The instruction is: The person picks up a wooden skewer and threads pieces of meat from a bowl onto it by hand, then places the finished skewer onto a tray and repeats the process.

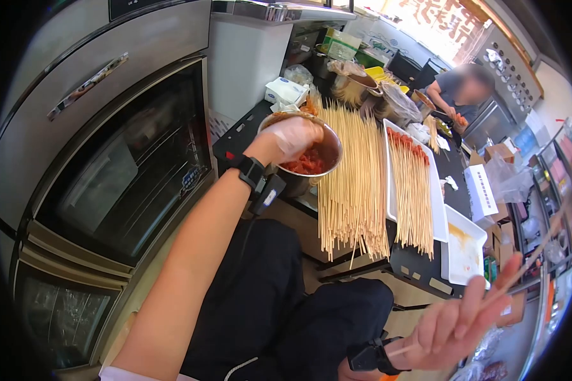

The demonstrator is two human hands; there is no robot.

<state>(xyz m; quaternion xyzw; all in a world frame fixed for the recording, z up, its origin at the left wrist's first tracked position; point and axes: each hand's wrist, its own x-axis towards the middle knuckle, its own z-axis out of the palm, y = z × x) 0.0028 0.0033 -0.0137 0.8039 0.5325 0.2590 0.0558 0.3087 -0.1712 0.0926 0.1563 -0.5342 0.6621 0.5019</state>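
My left hand (293,136), in a thin clear glove, reaches into a metal pot (339,152) of red, sauced meat pieces (308,163). Its fingers are bent and close together; what they pinch is hidden. At the lower right my right hand (448,324) grips a thin bamboo skewer (521,272), which slants up and right past the fingers. A wide heap of bare bamboo skewers (353,184) lies beside the pot. Beyond it, a white tray (391,171) bears skewers with red meat (408,145) on their far ends.
A second white tray (467,251) with yellowish liquid sits on the black table (419,263). Further back, a person (457,92) handles red food near more pots (356,87). A glass-door oven (121,165) stands at left; boxes (481,190) and shelves line the right.
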